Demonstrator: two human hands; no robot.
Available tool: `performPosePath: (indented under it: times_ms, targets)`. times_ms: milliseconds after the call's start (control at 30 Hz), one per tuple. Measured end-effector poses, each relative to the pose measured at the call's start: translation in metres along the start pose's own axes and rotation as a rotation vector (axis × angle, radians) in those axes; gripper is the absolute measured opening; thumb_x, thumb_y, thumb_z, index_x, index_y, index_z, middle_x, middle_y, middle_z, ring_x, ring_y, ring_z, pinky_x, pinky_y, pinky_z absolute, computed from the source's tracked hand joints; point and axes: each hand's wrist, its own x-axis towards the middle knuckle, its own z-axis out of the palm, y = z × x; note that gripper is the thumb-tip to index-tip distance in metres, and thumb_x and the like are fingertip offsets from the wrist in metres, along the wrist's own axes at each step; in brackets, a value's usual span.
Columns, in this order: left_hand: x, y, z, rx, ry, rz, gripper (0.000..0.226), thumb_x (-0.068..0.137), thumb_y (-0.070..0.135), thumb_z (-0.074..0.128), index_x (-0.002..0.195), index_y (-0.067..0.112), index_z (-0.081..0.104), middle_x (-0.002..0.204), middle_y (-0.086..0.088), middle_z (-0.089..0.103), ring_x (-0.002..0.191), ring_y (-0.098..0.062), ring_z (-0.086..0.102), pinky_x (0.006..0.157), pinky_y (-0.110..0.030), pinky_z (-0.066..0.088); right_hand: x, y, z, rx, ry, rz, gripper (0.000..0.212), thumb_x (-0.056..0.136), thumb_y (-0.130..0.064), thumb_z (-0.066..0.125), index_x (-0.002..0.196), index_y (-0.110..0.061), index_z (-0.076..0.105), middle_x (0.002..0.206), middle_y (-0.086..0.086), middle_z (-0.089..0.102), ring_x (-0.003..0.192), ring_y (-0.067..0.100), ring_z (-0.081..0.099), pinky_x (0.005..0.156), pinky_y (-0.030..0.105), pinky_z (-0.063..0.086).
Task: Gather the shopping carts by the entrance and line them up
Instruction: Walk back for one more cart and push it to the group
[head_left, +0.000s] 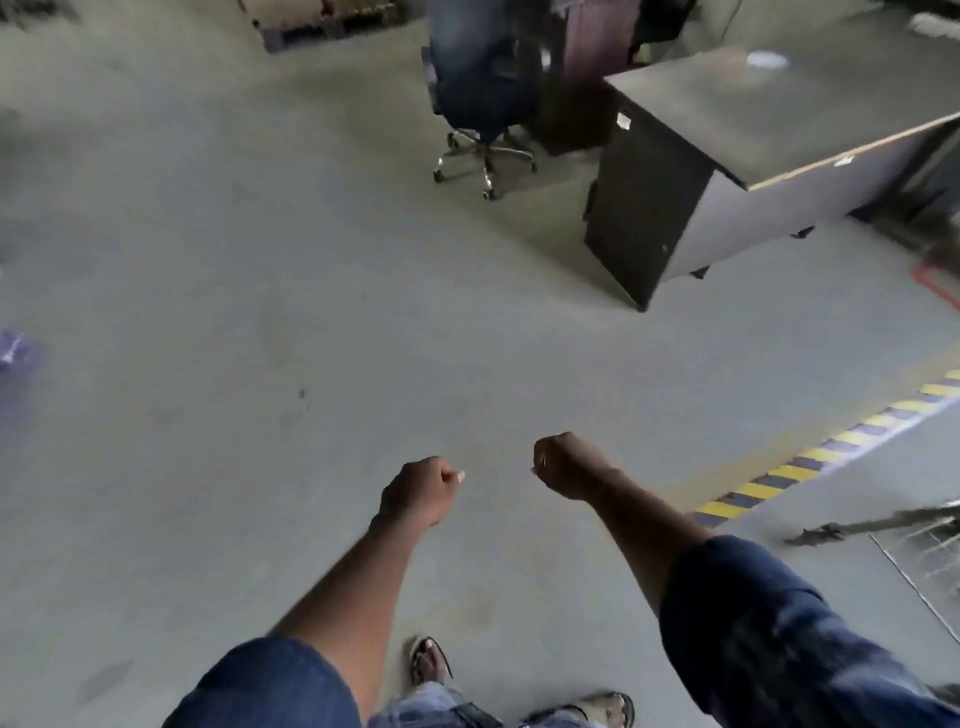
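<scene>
My left hand (421, 491) is out in front of me, low over the grey concrete floor (218, 322), with the fingers curled tight into a fist and the thumb tip poking out toward the right. There is nothing in it and it touches nothing. My right hand (569, 467) is just beside it, a little further forward, with a gap of bare floor between the two. It is also balled into a fist with nothing in its grip; a small glint shows on one finger, too blurred to name. Both forearms are bare, with rolled blue sleeves (769, 639) at the elbows.

The only shopping cart (930, 564) I can see is off at the lower right edge, well apart from either hand. Only a blurred patch of its wire side and a dark bar above it show. It stands just beyond the yellow and black striped line (831, 447) that runs diagonally across the floor on my right.

Ahead and to the right is a grey-topped table (779, 119) with a dark end panel, and a dark office chair (483, 88) on a chrome wheeled base stands near its left end. My sandalled foot (428, 662) is below my left hand.
</scene>
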Motion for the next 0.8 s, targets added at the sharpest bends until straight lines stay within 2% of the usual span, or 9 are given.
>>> performPosePath:
  times_ms: [167, 233, 333, 400, 500, 633, 800]
  targets:
    - [0.010, -0.132, -0.073, -0.069, 0.130, -0.152, 0.046, 0.096, 0.055, 0.043, 0.072, 0.017, 0.050, 0.093, -0.007, 0.069, 0.093, -0.033, 0.064, 0.076, -0.033, 0.048, 0.068, -0.159, 0.024, -0.087, -0.042, -0.236, 0.026, 0.093, -0.046, 0.060, 0.078, -0.027, 0.052, 0.098, 0.008, 0.069, 0.095, 0.031, 0.064, 0.072, 0.031, 0.050]
    - [0.011, -0.178, -0.099, -0.078, 0.175, -0.214, 0.044, 0.096, 0.055, 0.043, 0.075, 0.018, 0.053, 0.097, -0.008, 0.070, 0.096, -0.033, 0.065, 0.077, -0.033, 0.048, 0.088, -0.217, 0.030, -0.111, -0.053, -0.311, 0.025, 0.093, -0.046, 0.059, 0.080, -0.025, 0.055, 0.099, 0.008, 0.069, 0.095, 0.031, 0.064, 0.072, 0.031, 0.049]
    - [0.019, -0.231, -0.131, -0.108, 0.232, -0.282, 0.037, 0.095, 0.053, 0.047, 0.082, 0.020, 0.057, 0.100, -0.005, 0.071, 0.097, -0.031, 0.066, 0.074, -0.031, 0.047, 0.118, -0.286, 0.033, -0.155, -0.076, -0.385, 0.023, 0.094, -0.044, 0.057, 0.091, -0.022, 0.062, 0.105, 0.007, 0.068, 0.099, 0.030, 0.063, 0.069, 0.028, 0.040]
    - [0.027, -0.255, -0.148, -0.144, 0.253, -0.318, 0.031, 0.094, 0.050, 0.050, 0.091, 0.022, 0.061, 0.101, 0.000, 0.071, 0.098, -0.027, 0.066, 0.072, -0.029, 0.045, 0.141, -0.321, 0.035, -0.193, -0.088, -0.424, 0.021, 0.095, -0.042, 0.056, 0.097, -0.022, 0.063, 0.109, 0.006, 0.068, 0.102, 0.030, 0.063, 0.070, 0.027, 0.038]
    - [0.043, -0.284, -0.170, -0.198, 0.273, -0.364, 0.024, 0.092, 0.048, 0.054, 0.101, 0.028, 0.064, 0.102, 0.005, 0.071, 0.098, -0.021, 0.066, 0.077, -0.028, 0.049, 0.181, -0.365, 0.036, -0.235, -0.110, -0.487, 0.020, 0.095, -0.039, 0.055, 0.100, -0.022, 0.063, 0.111, 0.006, 0.068, 0.103, 0.030, 0.064, 0.072, 0.028, 0.042]
    - [0.082, -0.320, -0.203, -0.230, 0.289, -0.443, 0.022, 0.093, 0.045, 0.053, 0.103, 0.030, 0.065, 0.104, 0.008, 0.070, 0.098, -0.019, 0.066, 0.081, -0.028, 0.050, 0.242, -0.422, 0.033, -0.279, -0.194, -0.525, 0.020, 0.094, -0.041, 0.054, 0.100, -0.024, 0.062, 0.110, 0.005, 0.066, 0.101, 0.030, 0.064, 0.076, 0.029, 0.047]
    - [0.153, -0.359, -0.258, -0.243, 0.303, -0.534, 0.022, 0.093, 0.045, 0.052, 0.105, 0.030, 0.063, 0.107, 0.008, 0.068, 0.100, -0.018, 0.064, 0.084, -0.029, 0.050, 0.339, -0.490, 0.024, -0.306, -0.212, -0.622, 0.020, 0.095, -0.040, 0.055, 0.100, -0.023, 0.063, 0.110, 0.004, 0.068, 0.102, 0.028, 0.065, 0.079, 0.029, 0.049]
